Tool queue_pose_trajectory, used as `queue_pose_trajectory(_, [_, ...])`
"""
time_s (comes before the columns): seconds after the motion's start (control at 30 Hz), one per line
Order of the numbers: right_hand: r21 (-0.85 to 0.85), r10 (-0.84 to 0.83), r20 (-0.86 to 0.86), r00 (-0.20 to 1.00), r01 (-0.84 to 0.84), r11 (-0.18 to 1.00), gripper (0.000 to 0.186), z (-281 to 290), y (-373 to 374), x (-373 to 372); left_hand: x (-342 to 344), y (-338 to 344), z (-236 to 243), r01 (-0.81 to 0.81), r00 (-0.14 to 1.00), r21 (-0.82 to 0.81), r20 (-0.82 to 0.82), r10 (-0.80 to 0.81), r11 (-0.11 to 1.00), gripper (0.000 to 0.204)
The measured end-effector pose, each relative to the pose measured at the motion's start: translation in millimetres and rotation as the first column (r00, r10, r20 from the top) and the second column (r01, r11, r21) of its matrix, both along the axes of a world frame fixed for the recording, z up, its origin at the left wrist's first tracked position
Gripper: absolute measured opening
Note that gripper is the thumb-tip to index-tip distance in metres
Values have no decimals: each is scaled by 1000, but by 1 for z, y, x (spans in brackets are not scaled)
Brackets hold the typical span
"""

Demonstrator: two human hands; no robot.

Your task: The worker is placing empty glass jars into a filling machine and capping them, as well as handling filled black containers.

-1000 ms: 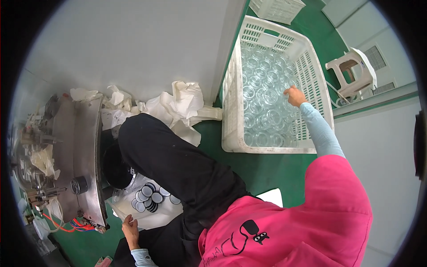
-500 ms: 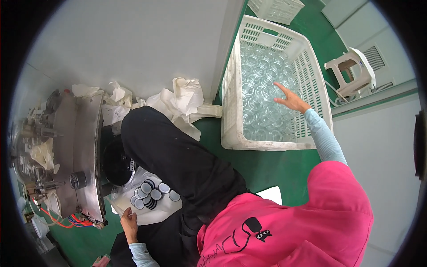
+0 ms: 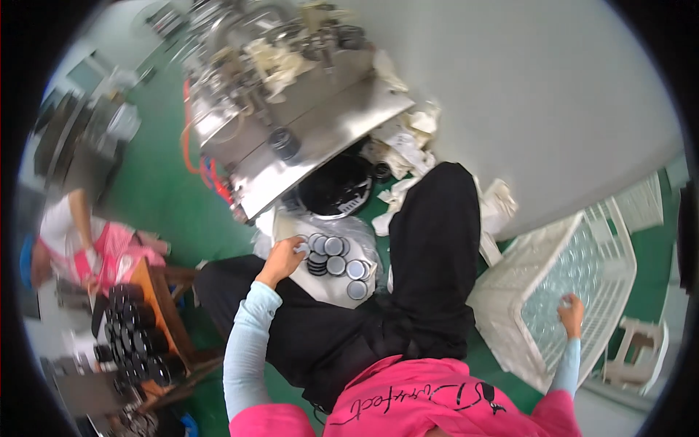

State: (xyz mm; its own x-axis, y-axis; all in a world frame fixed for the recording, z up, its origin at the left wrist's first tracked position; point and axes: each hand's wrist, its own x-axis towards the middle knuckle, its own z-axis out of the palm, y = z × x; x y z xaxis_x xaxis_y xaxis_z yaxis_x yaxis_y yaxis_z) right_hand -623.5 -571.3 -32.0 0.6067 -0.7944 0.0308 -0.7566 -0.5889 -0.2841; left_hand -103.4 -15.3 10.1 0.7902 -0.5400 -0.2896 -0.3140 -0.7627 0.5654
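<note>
My left hand [image 3: 279, 261] is over a pile of round lids [image 3: 333, 246] with pale faces and dark rims. Its fingers are bent together around something small and pale, blurred, that I cannot make out. The lids lie on a white sheet [image 3: 328, 288] with clear plastic around it, between my knees. On the right, my right hand [image 3: 573, 316] reaches into a white slatted crate [image 3: 510, 309] of clear glass jars [image 3: 561, 280]. The fingers of that hand are curled at a glass jar [image 3: 565, 301], partly lost among the others.
Ahead stands a metal machine [image 3: 320, 146] with hoses and a dark cylindrical piece [image 3: 284, 143] on its ledge. Beneath it is a black tub [image 3: 335, 186]. Crumpled paper [image 3: 400, 146] lies beside it. At left, another person [image 3: 95, 240] is near a wooden table with black jars [image 3: 135, 328].
The view has swung left. My left hand has moved to the lids and its fingers have closed. My right hand, spread over the crate before, now has its fingers curled at a jar.
</note>
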Motion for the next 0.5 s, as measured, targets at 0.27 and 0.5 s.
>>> queue_pose_trajectory(0.27, [436,-38,433,900,-172,884,29,232,75,120,1,-5,1,-62,991,-73,-126,52,995,36])
queue_pose_trajectory(0.5, [153,781,256,570,-822,549,25,261,151,395,-2,3,1,-97,992,-169,-91,82,981,36])
